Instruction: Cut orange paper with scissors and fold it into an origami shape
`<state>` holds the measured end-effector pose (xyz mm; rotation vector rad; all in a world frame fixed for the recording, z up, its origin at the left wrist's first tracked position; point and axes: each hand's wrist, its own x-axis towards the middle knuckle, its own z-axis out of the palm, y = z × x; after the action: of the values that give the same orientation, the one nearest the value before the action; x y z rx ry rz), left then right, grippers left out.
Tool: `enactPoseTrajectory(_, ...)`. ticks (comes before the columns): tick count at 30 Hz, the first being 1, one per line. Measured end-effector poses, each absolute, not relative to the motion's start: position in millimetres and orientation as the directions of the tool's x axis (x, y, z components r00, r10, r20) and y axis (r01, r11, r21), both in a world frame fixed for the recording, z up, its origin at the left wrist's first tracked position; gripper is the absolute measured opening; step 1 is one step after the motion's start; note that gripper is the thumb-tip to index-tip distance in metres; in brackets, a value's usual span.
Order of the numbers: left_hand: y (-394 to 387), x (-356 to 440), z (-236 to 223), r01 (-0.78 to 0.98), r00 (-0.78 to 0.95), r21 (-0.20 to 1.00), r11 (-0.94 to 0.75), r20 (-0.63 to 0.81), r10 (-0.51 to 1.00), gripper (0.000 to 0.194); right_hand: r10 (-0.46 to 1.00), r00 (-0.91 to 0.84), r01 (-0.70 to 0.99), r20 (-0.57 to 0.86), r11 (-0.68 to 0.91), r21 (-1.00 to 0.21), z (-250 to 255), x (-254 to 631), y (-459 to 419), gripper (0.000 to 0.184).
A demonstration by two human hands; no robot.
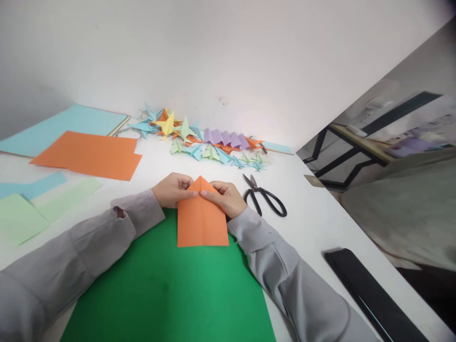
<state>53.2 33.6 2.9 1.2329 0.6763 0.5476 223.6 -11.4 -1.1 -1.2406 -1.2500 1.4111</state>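
Observation:
A sheet of orange paper (pixel 203 221) is held over the far part of a green sheet (pixel 167 285). Its two upper corners are folded in to a point at the top, and a faint crease runs down its middle. My left hand (pixel 174 190) grips the upper left side, thumb lying on the front near the centre line. On the upper right side my right hand (pixel 228 195) grips the same paper, its thumb close to the left one. The fingers behind the paper are partly hidden.
Black-handled scissors (pixel 265 194) lie right of my right hand. Folded paper shapes (pixel 171 126) line the wall. Loose orange sheets (pixel 92 154), a blue sheet (pixel 81 121) and green pieces (pixel 21 218) lie left. A long black object (pixel 374 294) lies near the right edge.

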Motion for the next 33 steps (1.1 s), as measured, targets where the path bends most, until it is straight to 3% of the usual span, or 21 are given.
enactPoseTrajectory(5,31,55,5,-0.085,0.648,0.940,0.329,-0.199,0.736,0.033,0.984,-0.108,0.004,-0.139,-0.140,-0.990,-2,224,-12,0.034)
enactPoseTrajectory(11,32,58,1,-0.194,0.565,0.944,0.267,-0.115,0.817,0.035,0.991,-0.045,-0.095,-0.129,-0.133,-0.987,-9,223,-8,0.037)
enactPoseTrajectory(19,30,55,5,-0.071,0.583,0.957,0.283,-0.190,0.790,0.038,0.994,-0.028,-0.079,-0.106,-0.108,-0.991,-10,224,-10,0.036)
enactPoseTrajectory(26,30,59,0,-0.135,0.504,0.954,0.267,-0.166,0.847,0.032,0.998,0.060,-0.124,-0.023,-0.015,-0.992,-16,224,-6,0.026)
enactPoseTrajectory(30,28,61,0,-0.032,0.346,0.994,0.100,-0.083,0.934,0.028,0.981,0.193,-0.111,-0.008,0.014,-0.994,-17,224,-5,0.025)
enactPoseTrajectory(33,28,59,-1,0.187,0.186,0.963,-0.195,0.160,0.969,0.019,0.963,0.266,0.040,0.039,0.029,-0.999,-18,223,-6,0.027)
